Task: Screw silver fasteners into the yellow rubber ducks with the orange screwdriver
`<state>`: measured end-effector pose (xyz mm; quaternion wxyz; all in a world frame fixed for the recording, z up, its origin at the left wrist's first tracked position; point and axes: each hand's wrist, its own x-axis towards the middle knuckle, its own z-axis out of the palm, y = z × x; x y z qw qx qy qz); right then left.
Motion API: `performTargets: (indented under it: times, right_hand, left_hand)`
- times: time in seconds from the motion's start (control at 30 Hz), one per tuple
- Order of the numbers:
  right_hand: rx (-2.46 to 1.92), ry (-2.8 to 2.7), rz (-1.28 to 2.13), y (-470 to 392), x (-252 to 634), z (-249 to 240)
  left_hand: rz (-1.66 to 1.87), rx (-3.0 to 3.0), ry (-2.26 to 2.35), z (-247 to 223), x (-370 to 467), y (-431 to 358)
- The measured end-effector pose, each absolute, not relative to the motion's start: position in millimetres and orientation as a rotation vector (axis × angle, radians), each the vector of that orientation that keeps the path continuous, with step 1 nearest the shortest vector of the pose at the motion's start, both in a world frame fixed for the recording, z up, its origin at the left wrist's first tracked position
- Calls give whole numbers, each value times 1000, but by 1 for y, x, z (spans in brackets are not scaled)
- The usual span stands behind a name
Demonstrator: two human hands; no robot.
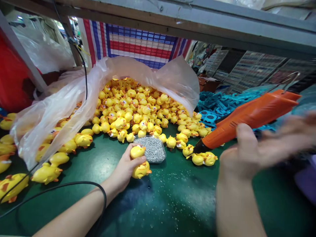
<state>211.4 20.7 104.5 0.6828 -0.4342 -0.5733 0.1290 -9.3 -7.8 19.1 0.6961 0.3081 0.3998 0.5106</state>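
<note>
At the far left I see loose yellow ducks (16, 187) on the green table (123, 217), beside a crumpled plastic sheet (61, 112) that opens onto the big heap of ducks (140, 105). Near the middle, the left hand (127, 161) grips one duck toy (141, 170), just in front of a clear tray (161, 159) full of small metal pieces. Further right I make out the orange power screwdriver (237, 120), slanting tip-down toward several ducks, with turquoise parts (212, 103) behind. The right hand (247, 156) is blurred, fingers stretched out unclenched; its thumb overlaps the screwdriver, but I cannot tell whether they touch
</note>
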Motion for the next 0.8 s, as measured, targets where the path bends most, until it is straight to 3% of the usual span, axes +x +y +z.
performTargets:
  times: [0.13,0.23,0.33,0.5,0.8]
  right_hand:
    - [-1038,-1233,607,40,238,126]
    - [-1090,-1231,716,39,227,111]
    - [-854,-1222,838,26,198,93]
    - [-600,-1155,800,-7,150,87]
    - [-540,-1183,726,-17,133,76]
  left_hand:
    - [1000,688,851,16,-1,-16]
    - [912,695,841,8,5,-21]
    - [876,711,827,-1,9,-24]
    - [847,719,843,-6,12,-25]
    - [831,683,856,2,13,-27]
